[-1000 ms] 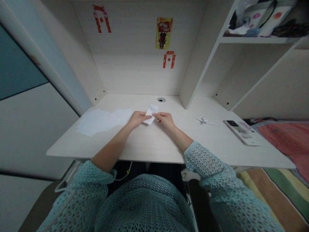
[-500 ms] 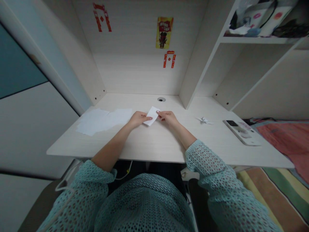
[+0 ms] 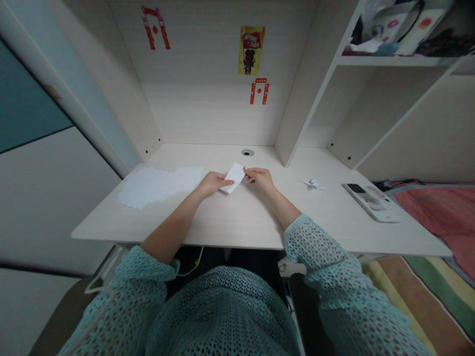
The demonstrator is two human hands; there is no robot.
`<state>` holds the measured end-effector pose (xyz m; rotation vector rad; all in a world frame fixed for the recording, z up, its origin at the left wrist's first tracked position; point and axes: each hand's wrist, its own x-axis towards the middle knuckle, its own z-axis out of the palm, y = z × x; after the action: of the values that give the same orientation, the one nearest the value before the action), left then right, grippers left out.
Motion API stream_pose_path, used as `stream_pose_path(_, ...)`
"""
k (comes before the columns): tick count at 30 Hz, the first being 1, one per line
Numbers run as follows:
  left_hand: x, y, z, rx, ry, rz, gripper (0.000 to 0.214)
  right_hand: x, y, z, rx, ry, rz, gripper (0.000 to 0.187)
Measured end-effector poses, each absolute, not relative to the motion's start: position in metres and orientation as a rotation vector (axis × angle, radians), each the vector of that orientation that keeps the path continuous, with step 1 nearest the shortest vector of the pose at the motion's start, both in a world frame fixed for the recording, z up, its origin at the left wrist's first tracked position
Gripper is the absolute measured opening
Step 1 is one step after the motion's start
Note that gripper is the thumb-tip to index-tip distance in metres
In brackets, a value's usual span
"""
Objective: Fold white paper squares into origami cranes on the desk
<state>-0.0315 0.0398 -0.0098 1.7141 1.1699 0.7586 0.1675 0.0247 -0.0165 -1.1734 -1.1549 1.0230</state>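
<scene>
A small white piece of paper [image 3: 235, 174], narrow and seemingly folded, is held tilted just over the desk between my two hands. My left hand [image 3: 214, 183] grips its lower left part, thumb on top and the other fingers behind it. At the upper right corner, my right hand [image 3: 260, 177] pinches the paper's edge between thumb and forefinger. To the left, flat white paper sheets [image 3: 159, 185] lie overlapping on the desk. A small folded white paper piece with pointed ends [image 3: 313, 185] rests to the right of my right hand.
A phone in a pale case [image 3: 371, 202] lies near the right end of the desk [image 3: 237, 227]. Behind the paper is a round cable hole [image 3: 248, 153]. An upright panel [image 3: 308, 94] divides the back, with bags on the shelf [image 3: 397, 61] at upper right.
My right fingers have shifted slightly to the right along the paper's upper edge, toward its corner. My left hand keeps its hold almost unmoved.
</scene>
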Motion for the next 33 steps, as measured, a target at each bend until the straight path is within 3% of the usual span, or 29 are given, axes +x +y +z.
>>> stream_pose_path(6,-0.026,0.037,-0.010,1.685,1.204,0.846,0.036,0.160,0.020,-0.014,-1.138,-0.982,1.034,0.043)
stream_pose_path(14,-0.017,0.035,-0.015,1.516,1.133,1.005,0.044,0.148,0.015,-0.019,-1.199,-1.149,1.130,0.044)
stream_pose_path(24,-0.009,0.032,-0.008,1.373,1.019,1.111,0.046,0.152,0.013,-0.019,-1.299,-1.655,0.526,0.038)
stream_pose_path(33,-0.001,0.031,-0.008,1.058,0.941,1.398,0.040,0.140,0.001,-0.006,-1.395,-1.788,0.402,0.043)
